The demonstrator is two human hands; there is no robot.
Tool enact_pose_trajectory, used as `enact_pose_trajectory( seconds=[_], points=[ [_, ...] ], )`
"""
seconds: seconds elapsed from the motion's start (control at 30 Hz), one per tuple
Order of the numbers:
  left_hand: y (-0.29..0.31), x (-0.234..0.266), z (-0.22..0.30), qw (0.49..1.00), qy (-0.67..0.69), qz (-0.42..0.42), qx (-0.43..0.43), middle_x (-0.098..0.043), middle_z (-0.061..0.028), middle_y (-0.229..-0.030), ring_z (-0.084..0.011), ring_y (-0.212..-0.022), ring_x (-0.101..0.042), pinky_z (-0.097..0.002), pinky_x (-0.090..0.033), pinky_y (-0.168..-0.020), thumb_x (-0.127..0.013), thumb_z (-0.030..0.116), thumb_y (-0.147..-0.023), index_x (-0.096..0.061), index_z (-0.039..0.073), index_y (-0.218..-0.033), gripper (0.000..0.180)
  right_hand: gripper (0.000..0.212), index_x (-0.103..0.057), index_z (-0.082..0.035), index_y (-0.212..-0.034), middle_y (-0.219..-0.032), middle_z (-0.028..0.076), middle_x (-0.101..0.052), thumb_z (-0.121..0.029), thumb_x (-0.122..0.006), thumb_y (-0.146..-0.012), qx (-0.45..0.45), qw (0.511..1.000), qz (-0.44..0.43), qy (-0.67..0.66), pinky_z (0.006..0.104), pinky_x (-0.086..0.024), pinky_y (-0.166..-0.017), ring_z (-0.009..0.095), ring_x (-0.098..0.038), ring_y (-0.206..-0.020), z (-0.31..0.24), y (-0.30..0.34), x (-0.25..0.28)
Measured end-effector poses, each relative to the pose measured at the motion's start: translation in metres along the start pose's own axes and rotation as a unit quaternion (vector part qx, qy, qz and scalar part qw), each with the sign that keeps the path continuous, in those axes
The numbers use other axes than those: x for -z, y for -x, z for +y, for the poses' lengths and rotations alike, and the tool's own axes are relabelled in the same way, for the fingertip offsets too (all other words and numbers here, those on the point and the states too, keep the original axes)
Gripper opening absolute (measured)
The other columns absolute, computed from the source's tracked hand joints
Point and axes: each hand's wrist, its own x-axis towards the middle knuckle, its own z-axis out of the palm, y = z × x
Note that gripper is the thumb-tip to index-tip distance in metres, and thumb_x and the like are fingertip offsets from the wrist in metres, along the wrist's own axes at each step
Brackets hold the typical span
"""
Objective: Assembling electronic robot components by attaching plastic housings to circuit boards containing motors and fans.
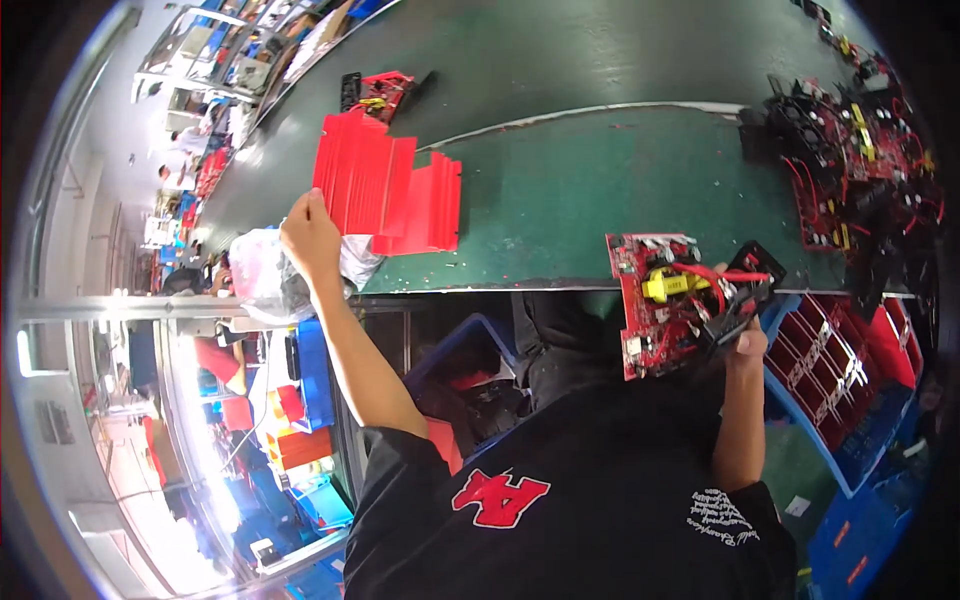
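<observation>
My left hand (312, 242) pinches the left edge of a red ribbed housing piece (362, 178), raised over the near left part of the table. A second red ribbed piece (432, 205) shows behind and to the right of it; whether the two touch I cannot tell. My right hand (747, 343) grips a red circuit board (650, 325) by its black end part (750, 285), in front of the table's near edge. The board carries a yellow component (672, 285) and thick red wires. Most of the right fingers are hidden behind it.
Several circuit boards with black parts (850, 170) are heaped on the green table (590, 170) at the right. Another board (380, 98) lies at the far left. A clear plastic bag (262, 275) hangs at the near left edge. Blue crates (850, 440) stand below right.
</observation>
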Motion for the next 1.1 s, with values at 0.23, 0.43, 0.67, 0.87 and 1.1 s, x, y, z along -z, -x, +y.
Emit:
enact_pose_trajectory(
  seconds=[0.23,0.43,0.67,0.87,1.1],
  points=[
    [0.034,0.040,-0.039,0.725,0.634,-0.124,0.241,-0.067,-0.0153,-0.111,-0.0256,-0.092,-0.069,-0.0362,-0.059,-0.073,-0.057,0.023,-0.096,-0.058,-0.003,-0.121,0.036,0.081,-0.049,-0.001,-0.114,-0.106,0.009,-0.056,-0.035,-0.083,-0.049,-0.032,0.998,0.014,0.057,0.0318,-0.048,-0.089,0.020,-0.058,-0.102,-0.013,-0.006,-0.049],
    [0.072,0.004,0.000,0.605,0.712,-0.204,0.293,-0.065,-0.0119,-0.119,-0.0239,-0.103,-0.066,-0.0371,-0.058,-0.083,-0.052,0.020,-0.098,-0.054,-0.001,-0.128,0.037,0.085,-0.048,0.002,-0.115,-0.102,0.008,-0.057,-0.034,-0.084,-0.047,0.010,0.998,-0.035,0.051,0.0291,-0.048,-0.084,0.018,-0.059,-0.095,-0.012,0.000,-0.036],
    [0.095,-0.041,0.046,0.544,0.716,-0.278,0.338,-0.067,-0.0100,-0.117,-0.0227,-0.100,-0.068,-0.0366,-0.058,-0.081,-0.053,0.022,-0.097,-0.058,0.001,-0.122,0.033,0.093,-0.045,0.004,-0.113,-0.099,0.007,-0.058,-0.039,-0.094,-0.047,-0.012,0.999,-0.047,0.024,0.0270,-0.046,-0.073,0.014,-0.058,-0.088,-0.024,0.017,-0.024],
    [0.163,-0.083,0.114,0.533,0.716,-0.256,0.371,-0.069,-0.0075,-0.105,-0.0188,-0.092,-0.069,-0.0328,-0.059,-0.076,-0.051,0.023,-0.099,-0.062,0.004,-0.113,0.026,0.092,-0.047,0.000,-0.119,-0.106,0.007,-0.058,-0.032,-0.091,-0.045,-0.054,0.997,0.040,0.035,0.0278,-0.048,-0.083,0.016,-0.059,-0.097,-0.028,0.031,-0.035],
    [0.250,-0.090,0.199,0.625,0.630,-0.239,0.394,-0.065,-0.0064,-0.094,-0.0146,-0.080,-0.065,-0.0289,-0.056,-0.072,-0.051,0.014,-0.101,-0.054,0.002,-0.111,0.017,0.092,-0.045,-0.002,-0.128,-0.111,0.004,-0.052,-0.033,-0.087,-0.052,-0.017,0.985,0.098,0.145,0.0281,-0.048,-0.084,0.014,-0.056,-0.101,-0.021,0.062,-0.001]
  ],
)
